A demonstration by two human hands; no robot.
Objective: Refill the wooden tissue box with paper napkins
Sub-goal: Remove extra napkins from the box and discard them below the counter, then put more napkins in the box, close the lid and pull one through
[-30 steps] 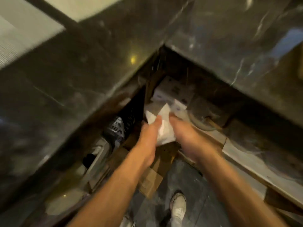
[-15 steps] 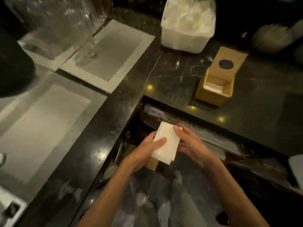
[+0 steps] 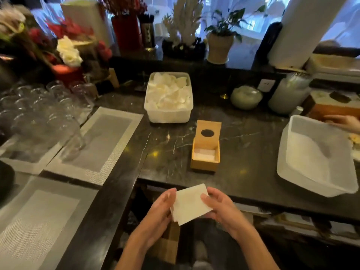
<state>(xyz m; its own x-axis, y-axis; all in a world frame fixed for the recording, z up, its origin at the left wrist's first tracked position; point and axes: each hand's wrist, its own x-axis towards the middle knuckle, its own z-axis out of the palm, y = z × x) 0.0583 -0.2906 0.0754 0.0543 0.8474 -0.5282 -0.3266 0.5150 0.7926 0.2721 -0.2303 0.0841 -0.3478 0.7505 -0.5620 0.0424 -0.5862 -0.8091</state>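
Below dark marble counter (image 3: 243,172), both hands' fingers (image 3: 167,195) pinch napkin stack (image 3: 190,204) (wooden box (image 3: 205,152) beyond).

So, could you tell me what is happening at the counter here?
A person holds a small stack of white paper napkins between the left hand and the right hand, just in front of the dark marble counter. The open wooden tissue box stands there, lid tipped back, a few napkins inside.

bar counter (image 3: 243,184), stacked glasses (image 3: 39,114)
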